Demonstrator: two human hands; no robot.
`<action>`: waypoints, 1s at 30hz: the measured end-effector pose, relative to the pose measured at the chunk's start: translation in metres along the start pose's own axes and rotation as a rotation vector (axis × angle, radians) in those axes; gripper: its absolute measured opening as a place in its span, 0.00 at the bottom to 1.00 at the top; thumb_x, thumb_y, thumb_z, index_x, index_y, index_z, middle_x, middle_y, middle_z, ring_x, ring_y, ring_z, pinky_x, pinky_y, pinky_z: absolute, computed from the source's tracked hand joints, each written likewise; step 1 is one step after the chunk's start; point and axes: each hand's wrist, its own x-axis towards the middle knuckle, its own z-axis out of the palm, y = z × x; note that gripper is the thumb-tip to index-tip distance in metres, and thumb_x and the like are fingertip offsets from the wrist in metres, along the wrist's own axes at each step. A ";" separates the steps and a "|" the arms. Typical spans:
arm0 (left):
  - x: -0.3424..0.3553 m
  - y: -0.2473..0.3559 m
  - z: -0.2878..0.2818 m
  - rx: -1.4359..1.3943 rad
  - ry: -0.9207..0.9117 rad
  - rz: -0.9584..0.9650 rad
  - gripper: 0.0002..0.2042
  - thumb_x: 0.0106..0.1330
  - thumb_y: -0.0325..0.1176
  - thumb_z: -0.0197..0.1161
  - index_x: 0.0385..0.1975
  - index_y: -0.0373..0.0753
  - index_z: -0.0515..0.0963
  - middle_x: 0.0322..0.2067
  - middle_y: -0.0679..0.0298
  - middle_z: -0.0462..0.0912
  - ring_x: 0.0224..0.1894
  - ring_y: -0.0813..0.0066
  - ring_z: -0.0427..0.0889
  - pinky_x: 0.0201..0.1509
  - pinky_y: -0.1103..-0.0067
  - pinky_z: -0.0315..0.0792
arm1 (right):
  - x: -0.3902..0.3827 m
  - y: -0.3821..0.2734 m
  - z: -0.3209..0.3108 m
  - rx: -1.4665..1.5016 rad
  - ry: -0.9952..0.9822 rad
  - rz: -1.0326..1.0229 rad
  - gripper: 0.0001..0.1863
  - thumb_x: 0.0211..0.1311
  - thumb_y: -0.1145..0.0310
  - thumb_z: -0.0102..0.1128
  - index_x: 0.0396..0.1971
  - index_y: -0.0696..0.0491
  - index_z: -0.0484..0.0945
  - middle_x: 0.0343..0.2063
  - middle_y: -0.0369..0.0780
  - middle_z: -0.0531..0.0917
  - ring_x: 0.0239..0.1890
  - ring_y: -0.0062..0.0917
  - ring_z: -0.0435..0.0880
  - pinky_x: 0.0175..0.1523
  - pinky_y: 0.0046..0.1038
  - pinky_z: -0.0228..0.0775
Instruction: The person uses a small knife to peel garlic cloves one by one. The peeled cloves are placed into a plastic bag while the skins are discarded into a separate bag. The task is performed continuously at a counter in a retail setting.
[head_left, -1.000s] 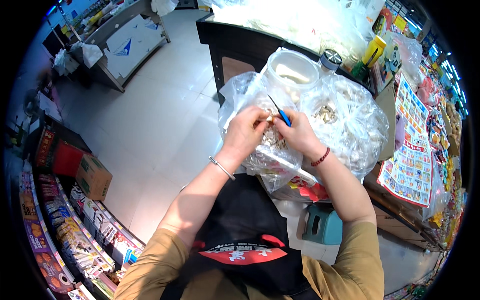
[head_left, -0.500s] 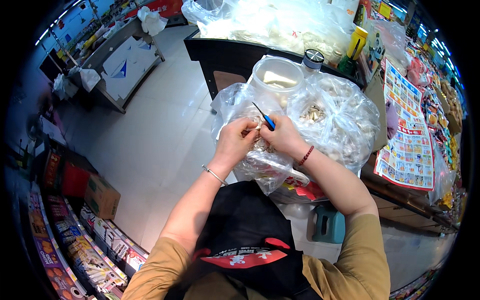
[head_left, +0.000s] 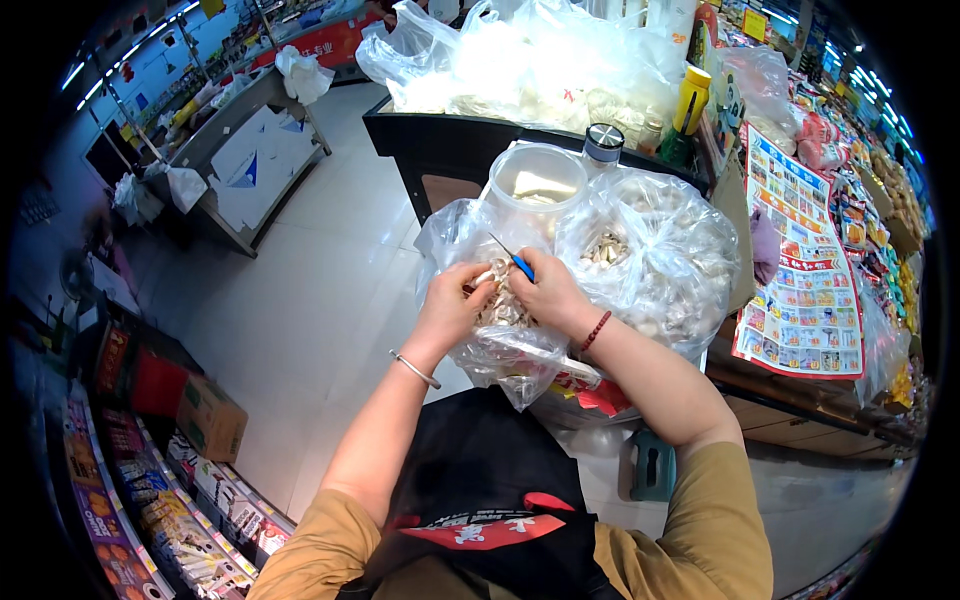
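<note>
Holding a slim blue-handled knife (head_left: 523, 267) beside a small pale piece (head_left: 485, 277)

The bare right hand (head_left: 550, 292) closes around the blue handle, the dark blade slanting forward and left. Just left of that grip, the left hand (head_left: 450, 302) pinches the piece between thumb and fingers. Below both hands lies an open clear plastic bag (head_left: 450, 232) of pale brown scraps (head_left: 507, 312); beyond them stands a round translucent plastic tub (head_left: 540, 204); to their right, a bulging see-through bag (head_left: 655, 262) of pale lumps (head_left: 607, 250).

Head-worn fisheye view, facing downward
</note>
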 end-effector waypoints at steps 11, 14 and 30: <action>-0.004 0.019 -0.005 -0.082 -0.131 -0.069 0.14 0.69 0.29 0.59 0.52 0.35 0.78 0.30 0.63 0.86 0.30 0.84 0.80 0.34 0.81 0.74 | -0.001 0.001 0.001 0.022 -0.106 -0.004 0.17 0.61 0.59 0.63 0.38 0.59 0.79 0.28 0.48 0.83 0.30 0.35 0.83 0.38 0.33 0.74; 0.000 0.014 -0.010 0.077 -0.131 0.032 0.12 0.70 0.32 0.58 0.48 0.34 0.78 0.27 0.65 0.84 0.28 0.82 0.81 0.32 0.80 0.74 | 0.001 0.005 0.004 0.040 0.011 -0.147 0.16 0.63 0.58 0.60 0.38 0.58 0.79 0.28 0.50 0.83 0.32 0.42 0.83 0.39 0.37 0.73; -0.009 0.012 -0.010 -0.053 -0.064 -0.068 0.11 0.67 0.37 0.60 0.33 0.33 0.78 0.18 0.54 0.79 0.20 0.59 0.78 0.28 0.70 0.70 | -0.021 -0.020 -0.015 -0.604 -0.123 -0.133 0.17 0.68 0.56 0.53 0.31 0.57 0.75 0.22 0.52 0.80 0.29 0.51 0.79 0.34 0.47 0.69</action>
